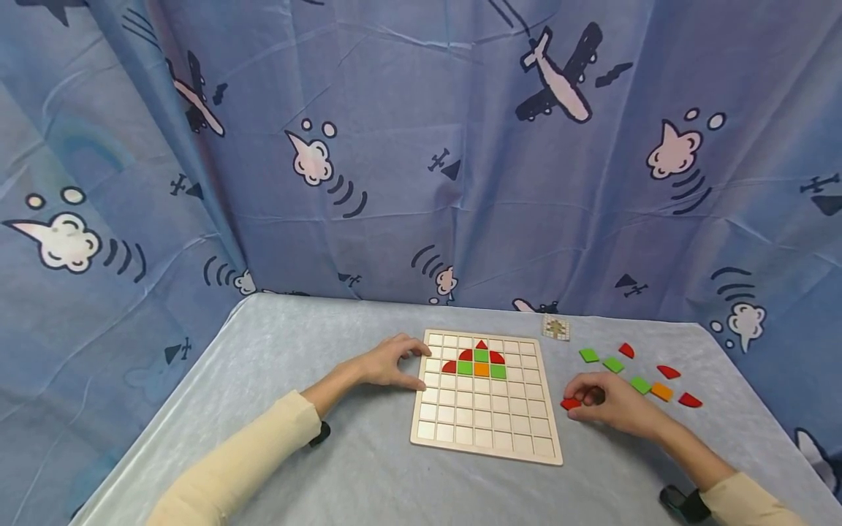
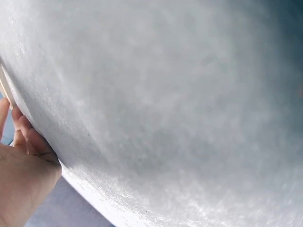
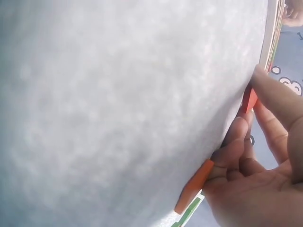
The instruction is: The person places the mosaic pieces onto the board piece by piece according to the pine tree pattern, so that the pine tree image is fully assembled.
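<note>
A square wooden grid board (image 1: 487,416) lies on the table, with red, green and orange pieces set in its upper rows. My left hand (image 1: 389,361) rests at the board's left edge, thumb and fingers spread apart along it; in the left wrist view the fingertips touch the board's rim (image 2: 5,87). Just right of the board, my right hand (image 1: 615,400) pinches a red tile (image 1: 570,403) between thumb and fingers, low over the cloth. In the right wrist view this red tile (image 3: 250,99) is partly hidden by the fingers.
Loose pieces lie beyond my right hand: several green squares (image 1: 613,364), an orange square (image 1: 661,392) and red curved-edge pieces (image 1: 669,372). A small patterned card (image 1: 555,327) lies behind the board's far right corner. A blue printed curtain (image 1: 395,183) hangs behind the table.
</note>
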Tool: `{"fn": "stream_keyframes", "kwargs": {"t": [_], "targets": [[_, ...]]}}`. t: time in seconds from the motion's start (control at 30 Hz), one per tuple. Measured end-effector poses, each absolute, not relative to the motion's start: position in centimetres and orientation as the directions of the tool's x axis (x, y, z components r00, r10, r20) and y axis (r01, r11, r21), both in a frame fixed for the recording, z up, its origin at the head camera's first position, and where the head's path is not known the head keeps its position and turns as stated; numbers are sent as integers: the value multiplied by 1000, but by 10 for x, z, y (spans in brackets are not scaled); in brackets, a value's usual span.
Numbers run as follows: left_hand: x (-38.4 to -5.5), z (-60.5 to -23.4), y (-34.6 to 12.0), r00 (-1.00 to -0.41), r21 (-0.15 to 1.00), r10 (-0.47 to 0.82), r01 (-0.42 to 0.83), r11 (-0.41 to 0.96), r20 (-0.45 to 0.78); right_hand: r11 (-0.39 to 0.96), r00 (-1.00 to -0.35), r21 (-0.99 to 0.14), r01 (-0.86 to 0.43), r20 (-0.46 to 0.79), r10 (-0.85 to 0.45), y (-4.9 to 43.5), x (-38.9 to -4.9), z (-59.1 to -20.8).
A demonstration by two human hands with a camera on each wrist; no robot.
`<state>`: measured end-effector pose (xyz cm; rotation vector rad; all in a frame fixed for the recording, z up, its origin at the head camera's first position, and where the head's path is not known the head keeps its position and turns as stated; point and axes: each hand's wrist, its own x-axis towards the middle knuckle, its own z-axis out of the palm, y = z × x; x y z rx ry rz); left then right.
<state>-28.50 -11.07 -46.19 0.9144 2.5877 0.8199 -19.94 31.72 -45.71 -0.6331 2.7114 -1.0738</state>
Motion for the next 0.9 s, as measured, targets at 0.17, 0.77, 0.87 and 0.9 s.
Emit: {"fn": "stream_keyframes", "kwargs": {"t": [0.17,0.77,0.87,0.9], "targets": [[-284,-462,-111,-761,596,644,485,640,-72,638,-892,-698,-325,2,-452,318,-200,-457],[-285,-462,-110,-766,590,639,484,647,-72,578,-853,-764,-286,-72,-516,324,-212,-448],[-285,-462,-110,-766,591,639,483,647,-74,597,-875,-759,-260,-75,-477,324,-213,-445],[-285,-461,-110,-767,592,637,479,648,-76,604,-883,-758,-247,-80,-462,324,-214,-444]]}}
